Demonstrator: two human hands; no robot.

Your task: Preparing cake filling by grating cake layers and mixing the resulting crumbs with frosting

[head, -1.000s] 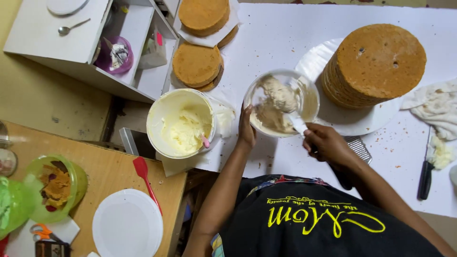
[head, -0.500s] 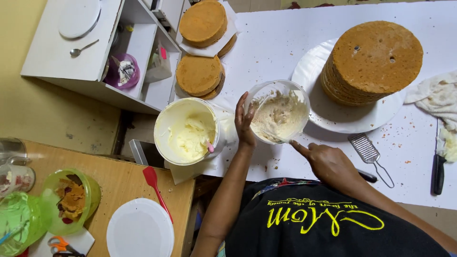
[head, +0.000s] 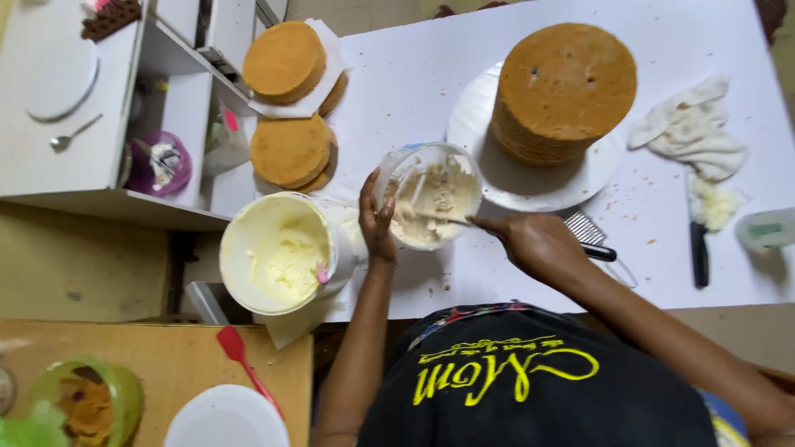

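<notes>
Fingers [head: 370,192] of the left hand [head: 377,219] are spread and laid flat against the side of the clear mixing bowl [head: 428,194], basically bracing it so it doesn't skid around on the white tabletop [head: 414,83] while the stirring goes on. Right hand [head: 538,242] has its fingers closed around the handle of a thin utensil [head: 443,219], pinching it with the tip buried in the pale cream mix inside the bowl. The bowl sits right at the near edge of the tabletop, between the big white tub of buttercream [head: 286,252] on its left and the tall stack of cake layers [head: 566,89] on a white plate [head: 484,157] just behind and to the right, so everything's within easy reach. Two smaller stacks of round cakes [head: 290,108] sit further back on paper, and a crumpled cloth [head: 691,128] plus a black-handled knife [head: 698,236] smeared with cream are parked off to the right, out of the way. A wire grater thing [head: 592,236] lies just beside the right wrist. Compared with half a second back, the right hand has gone into the bowl with the utensil; before, it hovered just outside the rim with a finger pointing at it. The left hand hasn't really moved off the bowl wall, and the view has shifted a bit so the bowl looks more central.
</notes>
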